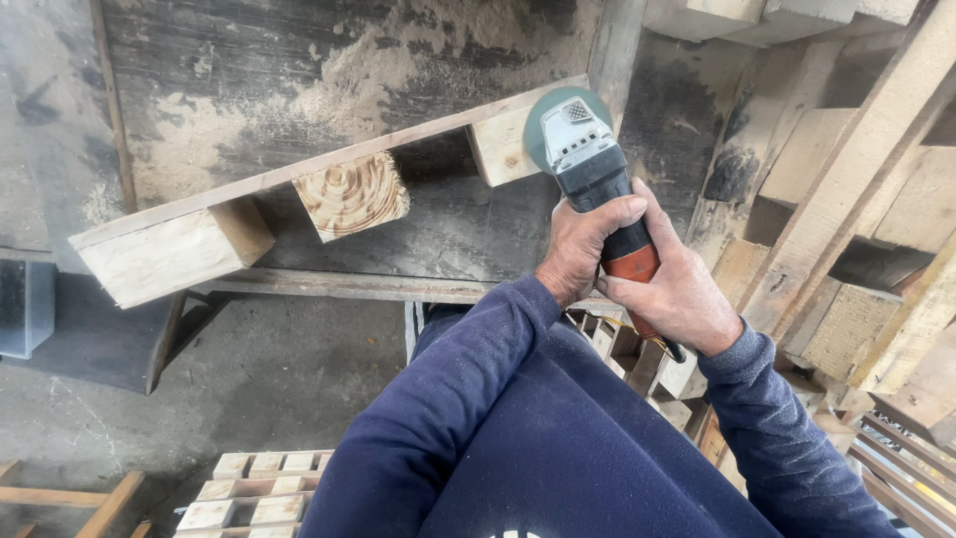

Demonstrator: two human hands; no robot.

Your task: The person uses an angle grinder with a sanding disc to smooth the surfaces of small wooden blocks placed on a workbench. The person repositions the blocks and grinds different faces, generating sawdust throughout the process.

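Both hands wrap the grinder, left hand forward, right hand behind; best keep the disc flat on that block, pressure light.

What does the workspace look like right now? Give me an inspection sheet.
Surface: dark workbench coated with sawdust.
Job's things: angle grinder, disc against the end block of a pallet runner; the runner's plank carries three wood blocks and lies tilted on the bench.
Clutter: sawdust pile behind the runner; loose wood blocks below the hands.
Grippers: left hand wrapped round the grinder body; right hand gripping its orange rear handle.
Cables: dark cord end under the right hand; its run is hidden.
Surroundings: stacked pallets at right, pallet on the concrete floor, grey bin at left.
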